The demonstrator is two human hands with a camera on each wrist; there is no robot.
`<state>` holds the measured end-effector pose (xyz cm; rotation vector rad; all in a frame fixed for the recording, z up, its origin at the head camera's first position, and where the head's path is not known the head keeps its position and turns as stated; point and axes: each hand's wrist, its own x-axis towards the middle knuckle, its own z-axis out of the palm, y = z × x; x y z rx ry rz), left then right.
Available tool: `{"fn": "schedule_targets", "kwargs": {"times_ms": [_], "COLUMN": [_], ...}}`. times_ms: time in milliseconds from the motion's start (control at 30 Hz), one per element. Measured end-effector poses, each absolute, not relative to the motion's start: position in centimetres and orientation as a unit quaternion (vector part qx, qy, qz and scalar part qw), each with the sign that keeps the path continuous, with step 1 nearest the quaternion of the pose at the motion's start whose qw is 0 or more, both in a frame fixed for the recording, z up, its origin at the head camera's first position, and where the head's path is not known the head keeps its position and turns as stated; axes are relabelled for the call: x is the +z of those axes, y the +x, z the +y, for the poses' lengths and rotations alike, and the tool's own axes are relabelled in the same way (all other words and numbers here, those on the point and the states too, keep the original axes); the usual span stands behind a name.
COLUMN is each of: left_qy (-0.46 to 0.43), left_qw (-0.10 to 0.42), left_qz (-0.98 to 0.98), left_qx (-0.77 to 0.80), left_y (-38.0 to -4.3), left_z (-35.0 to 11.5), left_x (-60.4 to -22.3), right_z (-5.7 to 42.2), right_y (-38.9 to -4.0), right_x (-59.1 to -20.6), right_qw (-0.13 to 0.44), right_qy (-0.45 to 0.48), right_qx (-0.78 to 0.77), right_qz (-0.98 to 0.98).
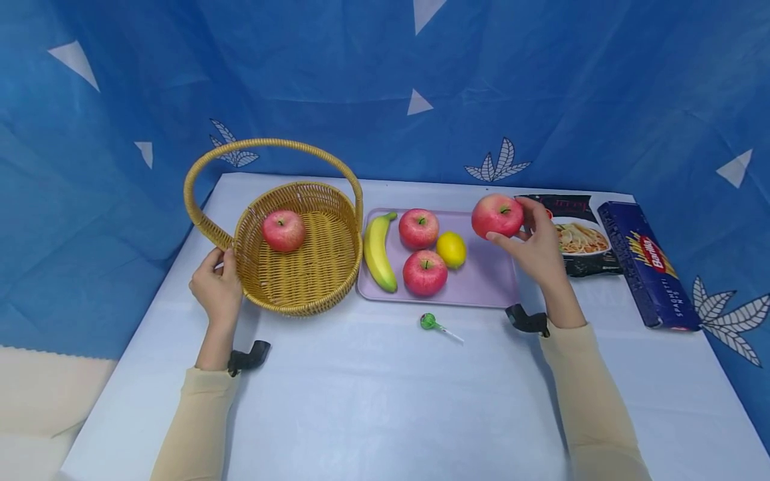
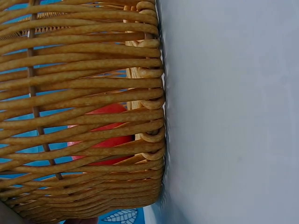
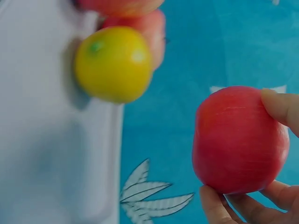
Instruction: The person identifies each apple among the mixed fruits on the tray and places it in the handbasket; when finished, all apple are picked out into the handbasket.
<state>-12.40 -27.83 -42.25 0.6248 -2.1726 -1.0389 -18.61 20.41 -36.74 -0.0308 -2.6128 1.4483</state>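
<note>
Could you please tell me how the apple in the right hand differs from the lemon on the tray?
Colour: the apple is red; the lemon is yellow. State: the right hand holds the apple raised, while the lemon lies on the tray. Size: in the head view, the apple looks larger than the lemon. Both are rounded.

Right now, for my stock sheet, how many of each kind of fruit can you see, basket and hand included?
Apples: 4 (1 in the basket, 2 on the tray, 1 in the right hand)
Bananas: 1
Lemons: 1
Total: 6
</note>
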Motion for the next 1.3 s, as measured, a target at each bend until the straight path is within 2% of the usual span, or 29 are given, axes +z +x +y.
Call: {"fn": "schedule_targets", "kwargs": {"times_ms": [200, 433, 667, 933, 1300], "left_qy": [0.235, 0.231, 0.234, 0.231, 0.237], "left_qw": [0.321, 0.323, 0.322, 0.325, 0.319], "left_qz": [-0.826, -0.827, -0.828, -0.827, -0.830], "left_qx": [-0.399, -0.397, -0.396, -0.397, -0.392], "left_y": [-12.4, -12.4, -12.4, -12.3, -12.3], "left_z": [-27.9, -27.9, -28.0, -28.0, -28.0], "left_x": [-42.3, -42.4, -42.5, -42.3, -42.4], "right_z": [18.8, 15.4, 10.5, 3.4, -4.3], "right_y": [-17.1, -15.8, -15.7, -16.6, -19.0], "right_x": [-34.8, -32.8, -31.7, -32.4, -36.1], "right_qw": [0.101, 0.111, 0.071, 0.021, -0.053], "right_qy": [0.037, 0.143, 0.237, 0.314, 0.321], "right_qx": [0.494, 0.554, 0.552, 0.529, 0.417], "right_qz": [-0.863, -0.813, -0.796, -0.788, -0.849]}}
